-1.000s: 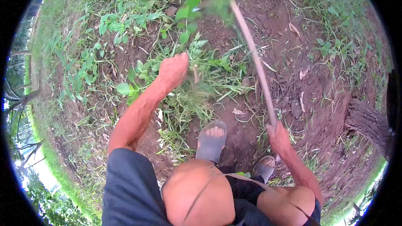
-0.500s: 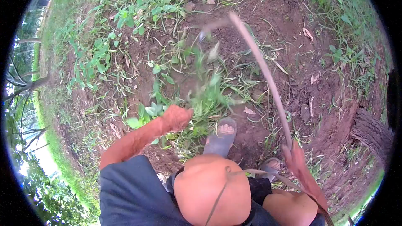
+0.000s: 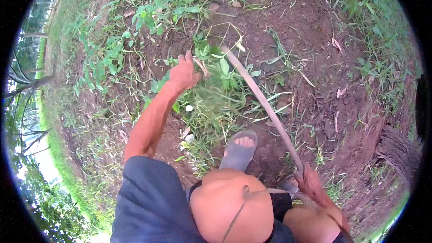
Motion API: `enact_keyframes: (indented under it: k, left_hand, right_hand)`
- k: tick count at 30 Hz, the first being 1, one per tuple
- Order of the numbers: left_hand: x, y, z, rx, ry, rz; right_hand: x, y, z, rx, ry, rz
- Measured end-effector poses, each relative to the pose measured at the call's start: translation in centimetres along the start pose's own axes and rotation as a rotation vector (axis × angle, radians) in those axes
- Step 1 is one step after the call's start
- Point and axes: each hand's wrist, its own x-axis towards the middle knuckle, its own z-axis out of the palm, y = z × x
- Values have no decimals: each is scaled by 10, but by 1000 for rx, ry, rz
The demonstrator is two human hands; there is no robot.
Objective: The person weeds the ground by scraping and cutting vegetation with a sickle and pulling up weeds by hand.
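Note:
My left hand (image 3: 183, 73) reaches forward low over the weeds, its fingers stretched out and apart. A brown twig-like piece (image 3: 201, 66) lies just beside its fingertips. My right hand (image 3: 310, 183) is wrapped around the end of a long wooden handle (image 3: 263, 101), which slants forward and left over the soil. The handle's far end reaches green leafy weeds (image 3: 227, 69), and whatever head it carries is hidden or blurred there. Loose grass (image 3: 211, 108) lies between my left hand and my sandalled foot (image 3: 240, 148).
Brown soil (image 3: 315, 94) with scattered dry leaves spreads to the right. A dark, rough-barked trunk (image 3: 398, 150) stands at the right edge. More leafy weeds (image 3: 157, 13) grow ahead. My bent knee (image 3: 231, 202) is close below, with a thin cord across it.
My left hand has moved forward from beside the grass near my foot, and its fingers have spread. The handle's far end has swung left and lower, into the weeds.

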Motion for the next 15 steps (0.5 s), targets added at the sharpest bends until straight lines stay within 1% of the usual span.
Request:
enact_keyframes:
  k: [1,2,3,5,6,7,9,10,11,12,13,14,15]
  left_hand:
    - [4,-2,-2,17,-96,-65]
    - [10,-11,8,78,-162,-7]
    - [12,-22,18,85,-159,-6]
    - [11,-37,29,-52,-129,180]
    - [3,-14,7,17,-224,46]
    - [0,-16,9,21,-224,55]
    - [-9,-21,14,-21,-296,307]
    - [-15,-5,0,-24,-304,256]
    - [-20,9,-16,-30,-304,259]
    - [-25,24,-30,77,-464,405]
    - [-32,36,-31,181,-630,555]
    - [-47,44,-14,168,-653,566]
    - [-63,52,6,102,-641,677]
  right_hand:
    - [13,-12,-1,54,35,19]
    - [25,-23,-3,106,69,39]
    - [41,-33,-5,112,71,35]
    - [66,-45,-5,44,112,25]
    - [65,-43,-1,52,114,28]
    - [64,-40,1,45,111,27]
    - [58,-26,-3,28,114,24]
    - [45,-11,-4,16,76,58]
    - [31,2,-5,4,36,93]
    - [15,10,-5,8,46,110]
    - [9,16,-3,10,37,129]
    - [1,23,-1,64,104,108]
    - [-7,28,1,118,176,86]
